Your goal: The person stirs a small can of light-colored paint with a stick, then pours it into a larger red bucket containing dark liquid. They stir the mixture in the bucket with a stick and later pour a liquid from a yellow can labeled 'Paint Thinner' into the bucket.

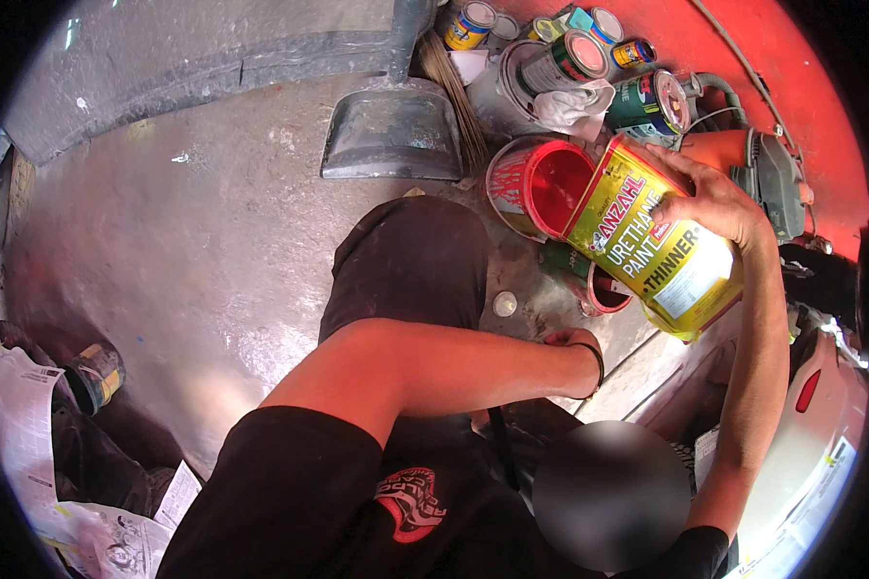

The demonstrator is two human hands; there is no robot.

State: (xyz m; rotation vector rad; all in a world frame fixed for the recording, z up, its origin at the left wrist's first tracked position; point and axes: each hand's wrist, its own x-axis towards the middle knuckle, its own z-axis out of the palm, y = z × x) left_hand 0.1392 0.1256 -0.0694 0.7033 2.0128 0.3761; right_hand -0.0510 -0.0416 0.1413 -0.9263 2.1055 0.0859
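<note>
My right hand [713, 201] is wrapped round one end of a yellow rectangular metal can [637, 246], which is held tilted above the floor. Behind the can's upper left edge stands a pail [508, 190] streaked with red outside and red inside. A smaller green tin with a red rim [604, 307] sits just below the can, partly covered by it. My left arm reaches across my body, and the left hand [572, 340] is beside that small tin. Its fingers are mostly hidden, so its grip is unclear. A small whitish round cap [504, 304] lies on the floor nearby.
A grey dustpan [391, 130] and broom bristles [451, 92] lie ahead. Several paint tins and an orange power tool [719, 150] crowd the red wall [792, 58]. A pale panel with a red reflector [826, 415] is at right; printed paper [19, 425] lies left.
</note>
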